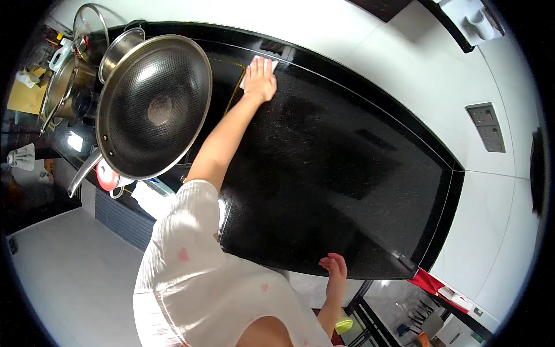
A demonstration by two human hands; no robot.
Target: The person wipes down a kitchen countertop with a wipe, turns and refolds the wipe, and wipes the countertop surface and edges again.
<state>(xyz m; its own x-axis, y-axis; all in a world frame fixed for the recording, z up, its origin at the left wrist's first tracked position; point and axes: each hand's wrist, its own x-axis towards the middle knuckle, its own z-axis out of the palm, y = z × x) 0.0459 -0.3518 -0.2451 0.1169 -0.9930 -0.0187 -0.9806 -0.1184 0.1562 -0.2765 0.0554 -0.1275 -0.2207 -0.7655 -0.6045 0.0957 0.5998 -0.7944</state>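
My left hand (260, 80) lies flat over a white cloth (244, 81), pressing it to the glossy black countertop (324, 173) at the back. Most of the cloth is hidden under the palm and fingers; its kind, cloth or paper, is hard to tell. Beside it runs the yellow-edged border of a black cooktop panel. My right hand (334, 266) hangs by the counter's front edge, fingers loosely bent and nothing visible in them. Whether it touches the edge I cannot tell.
A big wok (156, 110) with a steel handle stands left of my left arm. Behind it are a steel pot (118, 53), a glass lid (91, 33) and a larger pot (69, 87). A wall socket (485, 126) is at the right, and a red item (426, 282) lies past the corner.
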